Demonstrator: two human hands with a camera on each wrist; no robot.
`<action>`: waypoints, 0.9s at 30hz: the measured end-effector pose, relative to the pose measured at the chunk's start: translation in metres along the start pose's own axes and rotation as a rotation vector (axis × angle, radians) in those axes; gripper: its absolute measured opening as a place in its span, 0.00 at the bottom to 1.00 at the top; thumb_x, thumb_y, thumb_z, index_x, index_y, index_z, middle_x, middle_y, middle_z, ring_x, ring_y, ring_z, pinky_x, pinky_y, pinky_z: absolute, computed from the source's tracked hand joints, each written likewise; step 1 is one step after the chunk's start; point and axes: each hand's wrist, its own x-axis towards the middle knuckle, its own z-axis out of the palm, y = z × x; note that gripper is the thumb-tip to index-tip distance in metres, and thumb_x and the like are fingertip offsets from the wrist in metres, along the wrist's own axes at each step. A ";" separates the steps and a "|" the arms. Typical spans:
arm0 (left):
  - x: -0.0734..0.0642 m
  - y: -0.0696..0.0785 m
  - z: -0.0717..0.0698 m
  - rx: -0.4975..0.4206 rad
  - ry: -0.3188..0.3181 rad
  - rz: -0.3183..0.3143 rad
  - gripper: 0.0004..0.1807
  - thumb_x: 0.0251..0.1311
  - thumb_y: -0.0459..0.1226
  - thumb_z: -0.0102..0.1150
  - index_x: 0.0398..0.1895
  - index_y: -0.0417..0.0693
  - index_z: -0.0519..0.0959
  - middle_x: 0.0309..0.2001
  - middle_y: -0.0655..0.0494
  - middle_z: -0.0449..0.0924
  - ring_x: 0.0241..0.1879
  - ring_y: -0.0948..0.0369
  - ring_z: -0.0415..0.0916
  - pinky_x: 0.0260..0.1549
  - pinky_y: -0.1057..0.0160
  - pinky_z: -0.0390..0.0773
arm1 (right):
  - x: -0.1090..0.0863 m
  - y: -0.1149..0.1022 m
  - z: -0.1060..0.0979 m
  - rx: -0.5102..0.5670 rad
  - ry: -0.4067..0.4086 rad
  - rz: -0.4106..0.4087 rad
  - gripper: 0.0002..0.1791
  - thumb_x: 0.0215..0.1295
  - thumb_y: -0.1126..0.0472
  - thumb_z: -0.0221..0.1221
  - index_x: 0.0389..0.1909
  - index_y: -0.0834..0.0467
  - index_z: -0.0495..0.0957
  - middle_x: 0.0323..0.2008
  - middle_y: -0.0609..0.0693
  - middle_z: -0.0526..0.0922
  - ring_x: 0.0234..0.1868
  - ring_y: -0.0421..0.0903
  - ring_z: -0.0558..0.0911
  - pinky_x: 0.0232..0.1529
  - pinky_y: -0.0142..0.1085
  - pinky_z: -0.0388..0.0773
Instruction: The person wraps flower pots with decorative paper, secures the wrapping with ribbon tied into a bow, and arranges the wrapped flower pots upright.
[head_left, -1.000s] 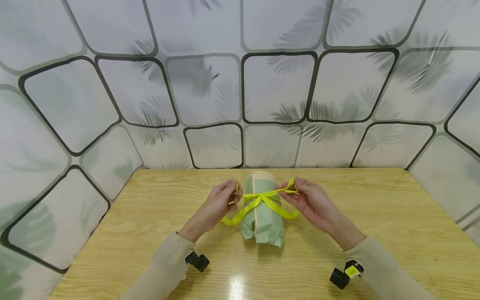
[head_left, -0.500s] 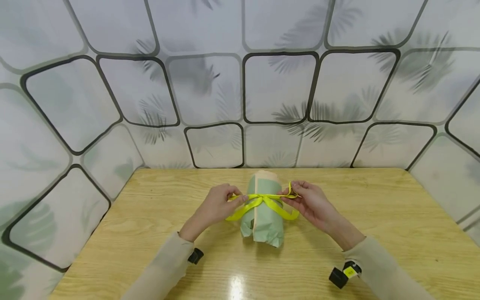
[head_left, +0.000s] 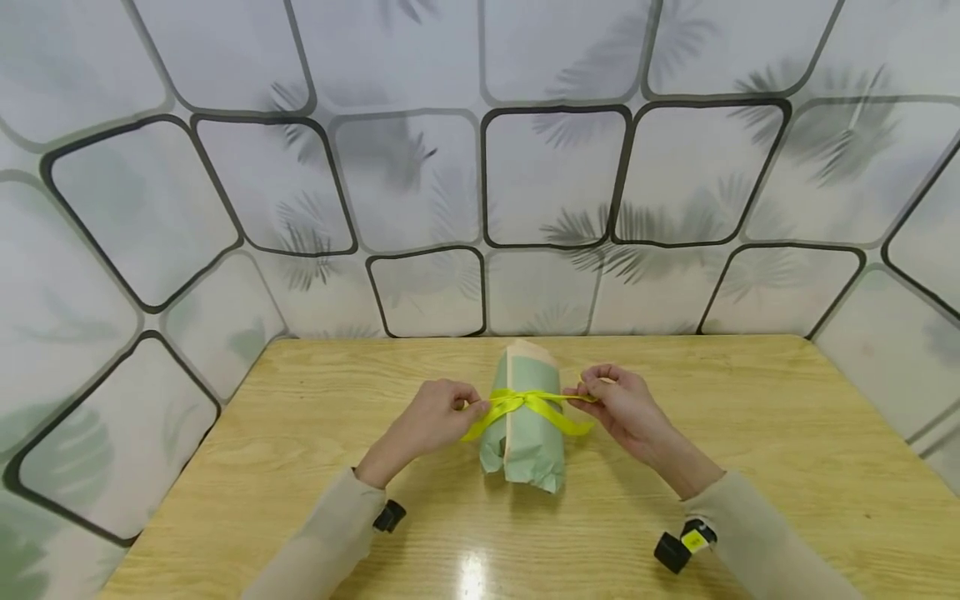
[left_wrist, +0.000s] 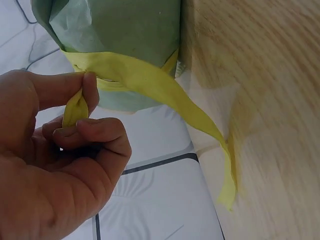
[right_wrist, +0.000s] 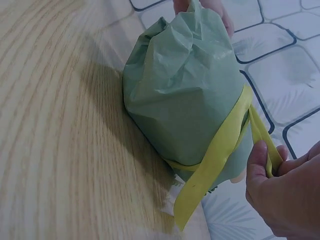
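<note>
A bundle wrapped in pale green paper point(head_left: 534, 454) lies on the table, its near end crumpled. Around its middle runs a yellow ribbon point(head_left: 538, 405), knotted on top, with a loose tail hanging down each side. To the left of the knot, my left hand point(head_left: 441, 417) pinches one ribbon loop; the left wrist view shows that loop point(left_wrist: 76, 111) between thumb and fingers. My right hand point(head_left: 626, 412) pinches the other ribbon loop point(right_wrist: 265, 137) on the right side. Both loops look drawn out sideways from the knot.
The wooden table point(head_left: 315, 467) extends around the bundle on all sides. Behind it stands a pale curtain point(head_left: 555, 175) with dark rounded outlines and leaf shapes. Black wrist cameras point(head_left: 672, 552) sit at both sleeves.
My left hand has turned over and come down a little, its fingers now closer to the bundle. The right hand has lowered slightly. Both loops appear smaller, and the ribbon is pulled straighter.
</note>
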 end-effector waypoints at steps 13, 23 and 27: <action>-0.001 -0.001 0.002 -0.002 0.022 -0.028 0.13 0.72 0.40 0.59 0.28 0.50 0.85 0.13 0.62 0.60 0.14 0.66 0.51 0.17 0.70 0.55 | -0.002 0.001 -0.001 0.036 0.042 -0.019 0.04 0.79 0.71 0.44 0.48 0.65 0.66 0.39 0.48 0.73 0.42 0.38 0.86 0.50 0.28 0.84; -0.010 -0.006 0.008 -0.053 0.098 -0.050 0.10 0.73 0.47 0.59 0.37 0.56 0.87 0.48 0.51 0.77 0.43 0.58 0.75 0.40 0.59 0.76 | -0.008 0.005 0.013 -0.266 0.000 -0.090 0.23 0.80 0.50 0.52 0.62 0.64 0.69 0.58 0.53 0.78 0.62 0.46 0.79 0.62 0.42 0.81; -0.011 -0.008 0.008 -0.182 -0.018 -0.124 0.15 0.74 0.52 0.56 0.43 0.53 0.84 0.41 0.51 0.82 0.32 0.61 0.75 0.30 0.63 0.75 | -0.013 0.008 0.016 -0.486 -0.041 -0.127 0.28 0.72 0.48 0.63 0.66 0.59 0.72 0.71 0.57 0.70 0.69 0.56 0.73 0.62 0.44 0.80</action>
